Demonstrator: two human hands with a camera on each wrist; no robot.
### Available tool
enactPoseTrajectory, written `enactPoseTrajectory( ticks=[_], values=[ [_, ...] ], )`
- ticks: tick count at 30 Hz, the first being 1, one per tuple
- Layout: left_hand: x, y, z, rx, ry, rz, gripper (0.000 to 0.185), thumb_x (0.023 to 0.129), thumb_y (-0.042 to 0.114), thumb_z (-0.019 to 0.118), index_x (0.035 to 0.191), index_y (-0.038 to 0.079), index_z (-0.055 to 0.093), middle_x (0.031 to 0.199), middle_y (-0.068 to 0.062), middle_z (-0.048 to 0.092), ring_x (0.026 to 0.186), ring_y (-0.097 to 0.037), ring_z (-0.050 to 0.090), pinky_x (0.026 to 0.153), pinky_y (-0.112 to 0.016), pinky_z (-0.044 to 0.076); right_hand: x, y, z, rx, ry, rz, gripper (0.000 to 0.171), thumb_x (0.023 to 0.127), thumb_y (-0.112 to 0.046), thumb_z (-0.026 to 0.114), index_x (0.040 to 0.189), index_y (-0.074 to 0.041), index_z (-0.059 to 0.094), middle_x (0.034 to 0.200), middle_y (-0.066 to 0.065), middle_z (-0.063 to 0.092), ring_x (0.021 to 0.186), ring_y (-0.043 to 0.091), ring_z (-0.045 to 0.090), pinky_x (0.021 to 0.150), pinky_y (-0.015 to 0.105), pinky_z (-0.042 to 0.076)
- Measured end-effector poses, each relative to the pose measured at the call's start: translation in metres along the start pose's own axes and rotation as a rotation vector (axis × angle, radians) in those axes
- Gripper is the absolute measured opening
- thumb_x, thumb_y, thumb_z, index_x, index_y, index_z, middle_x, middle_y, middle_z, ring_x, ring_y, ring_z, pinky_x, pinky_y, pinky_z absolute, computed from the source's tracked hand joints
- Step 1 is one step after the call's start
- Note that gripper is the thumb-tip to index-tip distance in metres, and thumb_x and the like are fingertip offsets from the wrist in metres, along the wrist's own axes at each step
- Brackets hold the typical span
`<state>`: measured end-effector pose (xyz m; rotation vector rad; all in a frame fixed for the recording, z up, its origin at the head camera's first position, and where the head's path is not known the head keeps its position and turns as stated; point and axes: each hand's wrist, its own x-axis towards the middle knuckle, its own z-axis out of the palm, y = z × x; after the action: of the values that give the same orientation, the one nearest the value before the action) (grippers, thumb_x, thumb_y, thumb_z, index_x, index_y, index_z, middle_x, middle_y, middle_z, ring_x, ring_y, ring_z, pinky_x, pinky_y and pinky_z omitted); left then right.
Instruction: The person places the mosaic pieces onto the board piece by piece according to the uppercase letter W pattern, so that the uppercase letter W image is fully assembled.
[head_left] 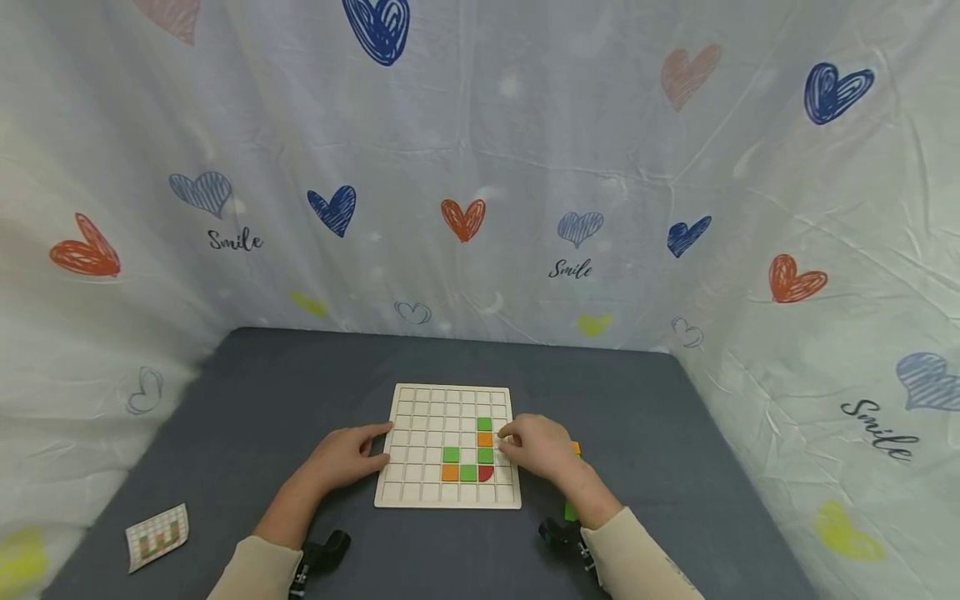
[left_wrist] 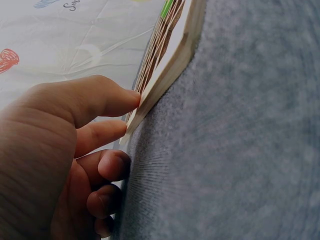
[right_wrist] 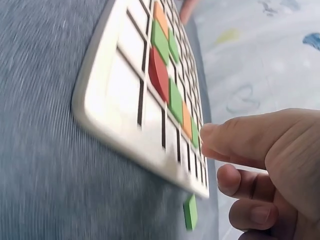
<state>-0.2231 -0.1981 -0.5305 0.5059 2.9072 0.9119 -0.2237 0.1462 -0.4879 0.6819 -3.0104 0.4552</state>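
A pale wooden grid board (head_left: pixel 420 496) lies flat before me, with several coloured tiles in its lower right part. Green, orange and green tiles run down one column to a red tile (head_left: pixel 486 473) with one rounded corner. To its left are a green tile (head_left: pixel 468 473), an orange tile (head_left: pixel 450 472) and another green tile above that. My left hand (head_left: pixel 341 457) rests its thumb and index fingertips against the board's left edge. Over the right edge, my right hand (head_left: pixel 540 444) has its thumb and index tips beside the tile column, with a gap between them. Its other fingers curl loosely (right_wrist: pixel 254 212).
A small printed card (head_left: pixel 157 537) with a coloured grid pattern lies at the left. An orange tile (head_left: pixel 576 447) and a green tile (head_left: pixel 571 511) show beside my right forearm, partly hidden by it. A curtain with printed hearts (head_left: pixel 462 220) hangs around the dark table (head_left: pixel 660 433).
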Motion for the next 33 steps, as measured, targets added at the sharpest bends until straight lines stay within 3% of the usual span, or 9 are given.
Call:
enactPoseTrajectory(
  ticks=[5, 9, 13, 17, 27, 33],
  values=[
    [0.000, 0.000, -0.001, -0.008, 0.000, 0.010, 0.052, 0.085, 0.035, 0.070, 0.133, 0.020, 0.057, 0.055, 0.007, 0.045, 0.045, -0.011, 0.038, 0.048, -0.028, 0.032, -0.006, 0.017, -0.003, -0.023, 0.058, 0.084, 0.022, 0.085, -0.028, 0.070, 0.103, -0.016, 0.075, 0.056, -0.008, 0.043, 0.047, 0.007, 0.039, 0.046, 0.026, 0.031],
    [0.000, -0.001, -0.001, -0.007, -0.003, 0.009, 0.053, 0.085, 0.036, 0.070, 0.133, 0.021, 0.057, 0.055, 0.007, 0.045, 0.045, -0.010, 0.038, 0.048, -0.028, 0.032, -0.009, 0.030, -0.006, -0.084, 0.078, 0.177, 0.024, 0.082, -0.028, 0.073, 0.102, -0.015, 0.075, 0.067, -0.005, 0.052, 0.053, 0.008, 0.045, 0.048, 0.029, 0.037],
    [0.000, -0.003, 0.000, -0.009, -0.003, 0.005, 0.053, 0.085, 0.036, 0.070, 0.134, 0.022, 0.056, 0.055, 0.007, 0.045, 0.046, -0.011, 0.038, 0.048, -0.028, 0.033, -0.010, 0.042, -0.010, -0.135, 0.051, 0.271, 0.022, 0.080, -0.029, 0.074, 0.097, -0.016, 0.075, 0.079, -0.002, 0.060, 0.060, 0.012, 0.049, 0.052, 0.033, 0.041],
    [0.000, -0.003, 0.001, -0.014, 0.000, 0.005, 0.053, 0.085, 0.036, 0.070, 0.134, 0.022, 0.056, 0.055, 0.007, 0.045, 0.046, -0.011, 0.038, 0.048, -0.028, 0.032, -0.008, 0.050, -0.011, -0.155, 0.015, 0.333, 0.017, 0.081, -0.028, 0.073, 0.093, -0.016, 0.075, 0.078, 0.001, 0.062, 0.058, 0.015, 0.049, 0.050, 0.034, 0.040],
    [0.000, -0.001, 0.001, -0.013, 0.003, -0.006, 0.053, 0.084, 0.035, 0.070, 0.133, 0.022, 0.057, 0.055, 0.006, 0.045, 0.045, -0.012, 0.038, 0.047, -0.029, 0.032, -0.005, 0.055, -0.012, -0.181, 0.031, 0.370, 0.012, 0.081, -0.024, 0.073, 0.084, -0.014, 0.077, 0.081, 0.004, 0.066, 0.054, 0.014, 0.050, 0.048, 0.033, 0.041],
    [-0.001, -0.001, 0.000, -0.019, 0.004, -0.009, 0.053, 0.084, 0.035, 0.070, 0.133, 0.022, 0.057, 0.055, 0.006, 0.045, 0.045, -0.012, 0.038, 0.048, -0.029, 0.032, -0.002, 0.052, -0.015, -0.195, 0.052, 0.313, 0.018, 0.082, -0.029, 0.073, 0.093, -0.016, 0.078, 0.088, 0.004, 0.062, 0.065, 0.016, 0.055, 0.054, 0.036, 0.045]
  ],
)
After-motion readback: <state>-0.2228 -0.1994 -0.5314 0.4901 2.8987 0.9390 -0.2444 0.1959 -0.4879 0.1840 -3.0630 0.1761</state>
